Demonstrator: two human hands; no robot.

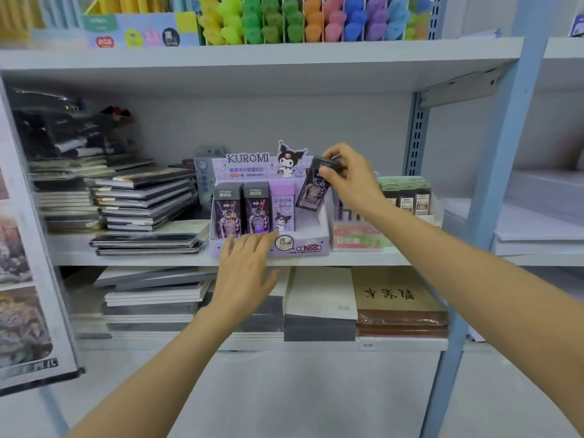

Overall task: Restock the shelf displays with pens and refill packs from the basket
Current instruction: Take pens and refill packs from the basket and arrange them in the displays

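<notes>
Nearly upright, refill pack (top leaning right) hangs from right hand.

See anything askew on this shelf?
The dark pack pinched by the right hand is tilted over the display box's bare right end; three packs in it stand upright. Notebook stacks to its left lie unevenly.

Refill pack in right hand

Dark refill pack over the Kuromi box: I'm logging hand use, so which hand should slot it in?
Right. The right hand pinches the dark rectangular refill pack above the empty right slot of the purple cardboard display box; the left hand lies flat on its front.
</notes>
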